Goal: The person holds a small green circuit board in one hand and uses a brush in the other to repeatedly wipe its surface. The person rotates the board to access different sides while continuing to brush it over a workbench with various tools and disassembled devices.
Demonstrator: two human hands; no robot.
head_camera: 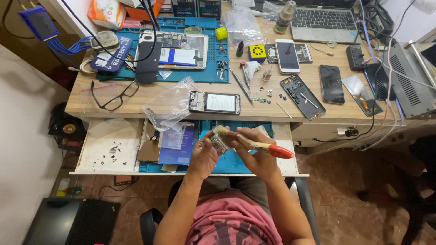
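Note:
My left hand [204, 156] holds a small circuit board [219, 143] over the pulled-out drawer. My right hand [254, 156] grips a paintbrush [254, 144] with a wooden shaft and a red handle end. Its pale bristles rest on the circuit board. An opened phone [215, 102] with its back off lies on the wooden desk [150, 97] just above my hands.
A blue mat [236, 165] lines the drawer, with a clear plastic bag [170, 106] and booklets at its left. The desk holds several phones [287, 55], an open phone shell [302, 96], tweezers [240, 86], glasses [113, 95], a disassembled tablet [179, 51] and a laptop [323, 20].

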